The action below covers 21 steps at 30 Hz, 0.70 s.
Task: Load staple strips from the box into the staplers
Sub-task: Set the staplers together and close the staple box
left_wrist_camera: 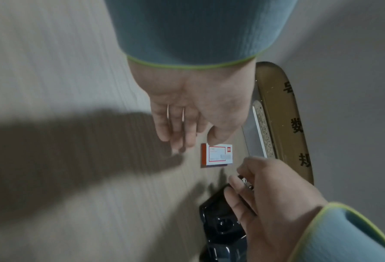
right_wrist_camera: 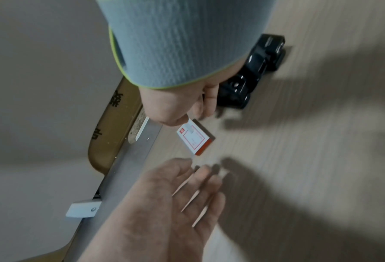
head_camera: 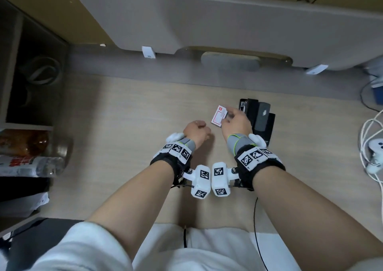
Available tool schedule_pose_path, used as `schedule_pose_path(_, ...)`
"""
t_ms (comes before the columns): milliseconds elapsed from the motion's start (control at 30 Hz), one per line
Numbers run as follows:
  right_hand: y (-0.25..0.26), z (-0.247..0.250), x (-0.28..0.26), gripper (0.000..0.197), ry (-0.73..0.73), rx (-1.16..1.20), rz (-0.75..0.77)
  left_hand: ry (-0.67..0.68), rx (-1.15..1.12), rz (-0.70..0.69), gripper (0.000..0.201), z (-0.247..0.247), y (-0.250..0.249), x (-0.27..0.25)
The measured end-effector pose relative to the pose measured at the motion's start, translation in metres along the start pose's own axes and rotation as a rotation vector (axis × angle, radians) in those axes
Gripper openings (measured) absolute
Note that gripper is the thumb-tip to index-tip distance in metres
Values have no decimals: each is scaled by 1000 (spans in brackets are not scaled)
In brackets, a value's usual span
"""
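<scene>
A small white and red staple box (head_camera: 217, 116) (left_wrist_camera: 218, 156) (right_wrist_camera: 194, 138) lies flat on the wooden desk (head_camera: 124, 125). Black staplers (head_camera: 261, 117) (left_wrist_camera: 220, 221) (right_wrist_camera: 252, 70) lie side by side just right of it. My right hand (head_camera: 233, 120) (left_wrist_camera: 265, 195) (right_wrist_camera: 180, 108) hovers between box and staplers with curled fingers. Its thumb meets the box's near corner in the right wrist view; whether it grips anything is unclear. My left hand (head_camera: 196, 131) (left_wrist_camera: 191, 127) (right_wrist_camera: 184, 195) is just left of the box, fingers straight and relaxed, holding nothing.
A grey partition panel (head_camera: 207, 22) with white clips closes off the desk's far edge, with cardboard behind it. White cables and a white controller (head_camera: 375, 146) lie at the right. Bottles (head_camera: 31, 163) and a dark shelf stand at the left. A thin black cable (head_camera: 257, 219) hangs at the front edge.
</scene>
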State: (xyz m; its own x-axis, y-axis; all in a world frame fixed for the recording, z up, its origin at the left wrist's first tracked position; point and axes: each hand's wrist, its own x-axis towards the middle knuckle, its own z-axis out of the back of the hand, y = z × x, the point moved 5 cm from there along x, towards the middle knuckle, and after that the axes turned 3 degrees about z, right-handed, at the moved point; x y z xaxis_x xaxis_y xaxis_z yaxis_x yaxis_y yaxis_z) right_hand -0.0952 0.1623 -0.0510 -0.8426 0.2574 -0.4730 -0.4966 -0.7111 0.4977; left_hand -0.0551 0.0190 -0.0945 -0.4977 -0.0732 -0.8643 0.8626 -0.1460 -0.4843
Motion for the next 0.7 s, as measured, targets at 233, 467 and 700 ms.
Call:
schedule_pose_path(233,-48,46,-6,24,-77,58,13,-160,33,-173,50,-29,-38,-8)
schedule_pose_path(467,-105,103,3,34,-233,88,4,-150,196,-165,47,-85,-47,-14)
schedule_pose_path(700,-128,87,-1,54,111,162,-112,-200,49,-151,44,-106,-43,-26)
